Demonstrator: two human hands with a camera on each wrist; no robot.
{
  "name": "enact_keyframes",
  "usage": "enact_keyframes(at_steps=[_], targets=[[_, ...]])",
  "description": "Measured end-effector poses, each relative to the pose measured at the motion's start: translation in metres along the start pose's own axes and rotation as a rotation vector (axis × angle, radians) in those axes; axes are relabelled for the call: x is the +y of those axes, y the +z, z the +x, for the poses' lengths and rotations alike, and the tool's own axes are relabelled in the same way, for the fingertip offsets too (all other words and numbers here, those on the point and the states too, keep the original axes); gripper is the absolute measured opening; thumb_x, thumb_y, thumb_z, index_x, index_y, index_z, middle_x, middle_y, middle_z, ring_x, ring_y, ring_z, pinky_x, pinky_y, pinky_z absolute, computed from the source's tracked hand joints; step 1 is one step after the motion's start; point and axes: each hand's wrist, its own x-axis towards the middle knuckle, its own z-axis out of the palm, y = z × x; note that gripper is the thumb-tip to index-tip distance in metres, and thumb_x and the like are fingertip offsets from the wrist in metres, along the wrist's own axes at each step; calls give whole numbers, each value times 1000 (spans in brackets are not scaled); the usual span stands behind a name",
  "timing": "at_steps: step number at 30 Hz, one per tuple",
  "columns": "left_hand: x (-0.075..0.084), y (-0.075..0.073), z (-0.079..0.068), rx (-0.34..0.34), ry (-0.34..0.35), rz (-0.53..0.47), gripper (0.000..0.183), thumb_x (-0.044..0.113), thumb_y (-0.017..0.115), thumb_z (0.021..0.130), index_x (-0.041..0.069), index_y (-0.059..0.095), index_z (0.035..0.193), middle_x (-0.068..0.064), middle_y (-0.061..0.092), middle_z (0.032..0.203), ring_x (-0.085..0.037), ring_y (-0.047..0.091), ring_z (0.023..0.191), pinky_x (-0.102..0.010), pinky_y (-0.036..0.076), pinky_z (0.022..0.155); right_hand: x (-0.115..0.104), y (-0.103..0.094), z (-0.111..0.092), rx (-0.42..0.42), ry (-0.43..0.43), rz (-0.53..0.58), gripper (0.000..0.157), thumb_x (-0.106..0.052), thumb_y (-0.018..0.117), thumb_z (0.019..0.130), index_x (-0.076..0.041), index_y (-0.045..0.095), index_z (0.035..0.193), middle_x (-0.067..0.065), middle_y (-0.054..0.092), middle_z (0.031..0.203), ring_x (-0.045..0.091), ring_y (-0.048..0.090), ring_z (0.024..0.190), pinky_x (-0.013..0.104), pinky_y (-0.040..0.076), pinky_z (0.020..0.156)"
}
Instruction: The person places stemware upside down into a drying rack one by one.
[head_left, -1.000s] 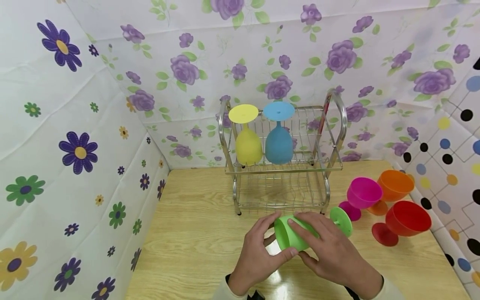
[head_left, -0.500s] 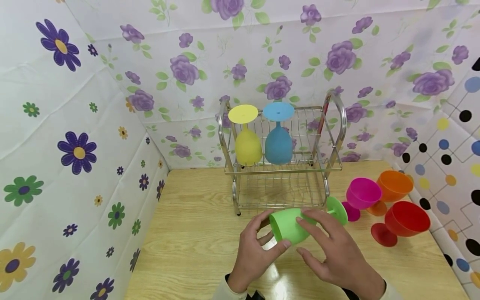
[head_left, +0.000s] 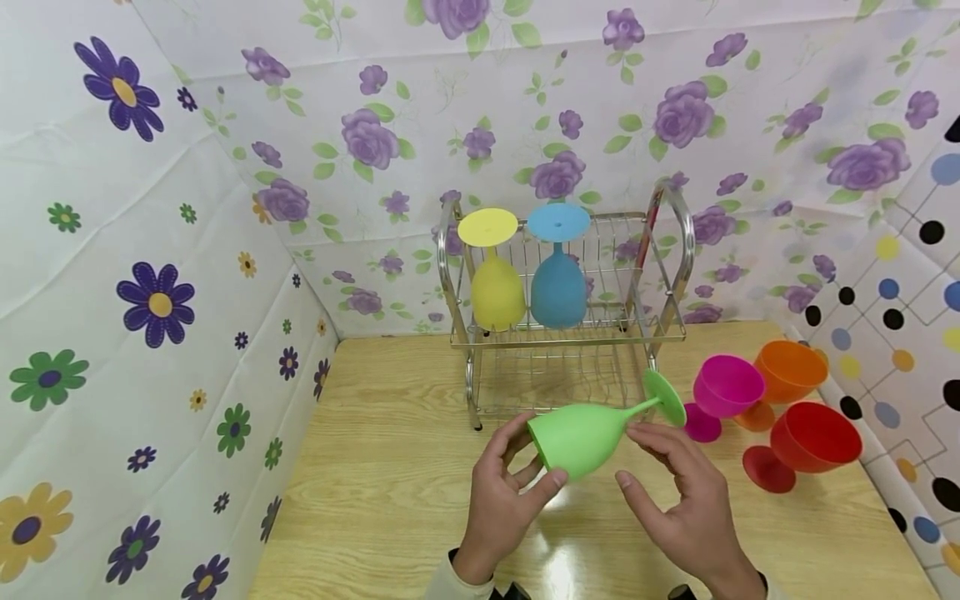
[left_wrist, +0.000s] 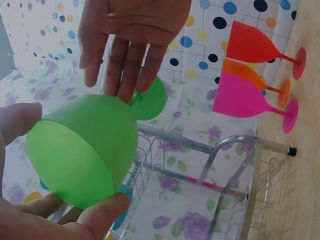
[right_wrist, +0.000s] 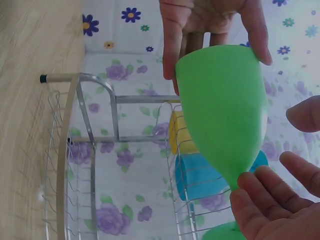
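Note:
A light green plastic goblet (head_left: 581,437) lies tilted in the air over the table, its mouth toward the left and its round foot up to the right. My left hand (head_left: 501,508) grips the bowl near the rim, thumb on the near side and fingers on the far side. Beneath the stem, the fingertips of my right hand (head_left: 686,500) touch where the bowl narrows, and its thumb stands apart. The left wrist view looks into the mouth of the green goblet (left_wrist: 75,155). In the right wrist view, right fingers (right_wrist: 265,195) lie along the stem.
Behind the hands stands a two-tier metal dish rack (head_left: 577,342). A yellow goblet (head_left: 497,292) and a blue goblet (head_left: 558,292) sit upside down on its upper tier. At right are a magenta goblet (head_left: 727,386), an orange goblet (head_left: 791,371) and a red goblet (head_left: 816,437).
The green goblet's foot has swung up and slightly left. My right hand has slid off the bowl toward the stem and opened, while my left hand keeps its grip near the rim.

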Motion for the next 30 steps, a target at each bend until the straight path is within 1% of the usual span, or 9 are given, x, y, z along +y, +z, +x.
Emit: enact_keyframes(at_steps=[4, 7, 10, 12, 17, 20, 23, 26, 30], targets=[[-3, 0, 1, -7, -29, -103, 69, 0, 76, 94, 7, 46, 155, -19, 47, 154, -37, 54, 140, -43, 57, 106, 2, 2, -2, -14, 105, 110, 62, 25, 77, 76, 9, 63, 134, 22, 66, 130, 15, 66, 128, 22, 56, 106], [-4, 1, 1, 5, -56, -155, 69, 2, 76, 94, 9, 46, 155, -18, 46, 155, -35, 53, 141, -44, 58, 107, 4, 3, -3, -27, 222, 184, 59, 22, 74, 83, 6, 61, 138, 14, 66, 134, 13, 67, 126, 23, 57, 105], [-5, 3, 1, 22, -74, -182, 69, 5, 77, 93, 8, 46, 155, -18, 45, 156, -33, 53, 140, -43, 60, 104, 6, 5, -3, -26, 328, 260, 55, 19, 72, 89, 7, 56, 141, 7, 65, 136, 11, 68, 125, 25, 57, 105], [-5, 4, 1, 26, -84, -200, 70, 6, 77, 94, 6, 45, 156, -18, 45, 156, -32, 53, 140, -44, 61, 103, 7, 6, -3, -27, 374, 308, 55, 16, 69, 92, 9, 52, 144, 5, 65, 136, 11, 68, 124, 26, 58, 103], [-8, 8, 0, -16, -107, -276, 68, 9, 74, 96, 8, 43, 157, -19, 43, 157, -32, 52, 142, -44, 60, 105, 9, 10, -2, -15, 492, 558, 51, 16, 59, 99, 7, 47, 148, 6, 66, 132, 13, 69, 120, 25, 60, 100], [-11, 10, 0, -50, -111, -325, 67, 9, 72, 98, 7, 41, 158, -18, 44, 157, -31, 52, 143, -43, 58, 108, 10, 12, -2, -17, 503, 723, 52, 18, 53, 99, 4, 46, 149, 8, 64, 135, 16, 68, 123, 28, 60, 102], [-16, 12, 0, -82, -101, -376, 67, 9, 69, 100, 5, 37, 159, -16, 45, 157, -30, 53, 142, -40, 58, 109, 10, 14, -2, -34, 467, 828, 54, 18, 50, 100, 3, 43, 152, 10, 62, 140, 19, 67, 127, 31, 59, 104], [-20, 14, -1, -111, -78, -418, 66, 11, 68, 102, 2, 36, 158, -15, 46, 156, -30, 54, 141, -39, 58, 108, 10, 16, -2, -26, 451, 885, 56, 19, 49, 101, 2, 42, 153, 10, 62, 139, 20, 68, 127, 32, 60, 103], [-22, 14, 0, -125, -67, -442, 65, 12, 67, 102, 1, 36, 158, -15, 46, 155, -29, 54, 142, -38, 57, 109, 8, 17, -1, -6, 445, 900, 55, 20, 49, 100, 2, 45, 152, 9, 64, 137, 19, 69, 125, 32, 61, 101]])
